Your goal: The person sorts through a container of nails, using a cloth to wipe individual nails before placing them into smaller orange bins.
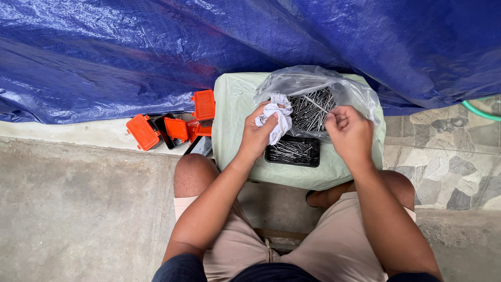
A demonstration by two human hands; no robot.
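Note:
My left hand (pixel 257 134) grips a crumpled white cloth (pixel 276 116) beside a clear plastic bag (pixel 313 86) full of steel nails (pixel 312 108). My right hand (pixel 348 129) has its fingers curled at the bag's right side, pinching what looks like a nail; the nail itself is too small to make out. Just below the bag sits a small black tray (pixel 293 151) holding more nails. Bag and tray rest on a pale green stool top (pixel 235 104) in front of my knees.
Several small orange-lidded black boxes (pixel 172 128) lie open on the concrete to the left of the stool. A blue tarp (pixel 156 52) hangs behind. A green hose (pixel 482 110) curls over stone paving at the right.

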